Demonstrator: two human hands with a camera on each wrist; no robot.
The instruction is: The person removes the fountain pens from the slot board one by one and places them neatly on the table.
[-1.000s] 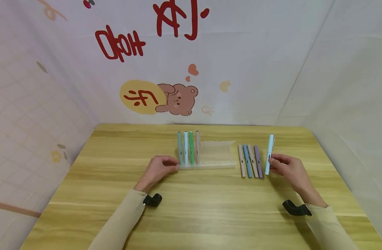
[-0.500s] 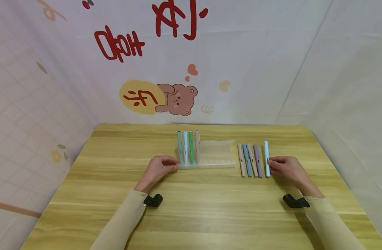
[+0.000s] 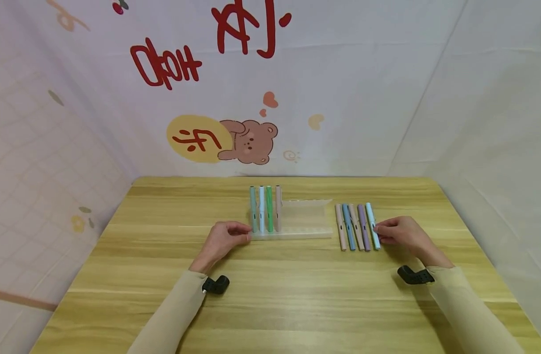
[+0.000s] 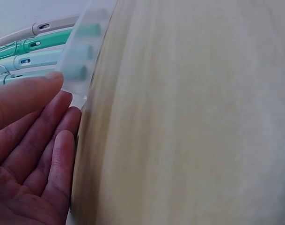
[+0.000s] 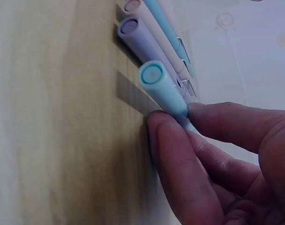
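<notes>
My right hand (image 3: 401, 233) pinches a light blue pen (image 3: 373, 226) between thumb and fingers, low at the table. That pen lies at the right end of a row, beside a purple pen (image 3: 364, 227); its round end (image 5: 152, 73) faces the right wrist camera. My left hand (image 3: 224, 242) pinches the left end of a clear plastic pen holder (image 3: 303, 235), thumb (image 4: 51, 80) on it. Standing in the holder's left part are a grey-green pen (image 3: 254, 209), a pale blue pen (image 3: 262, 209), a green pen (image 3: 269, 209) and a pinkish-beige pen (image 3: 278, 209).
Left of the purple pen lie a beige pen (image 3: 356, 227), a blue pen (image 3: 348, 227) and another beige pen (image 3: 340, 227). The wooden table (image 3: 270, 295) is bordered behind by a printed white wall sheet (image 3: 354, 88).
My right hand has lowered the light blue pen and moved it left, against the row beside the purple pen. My left hand stays at the holder's left end.
</notes>
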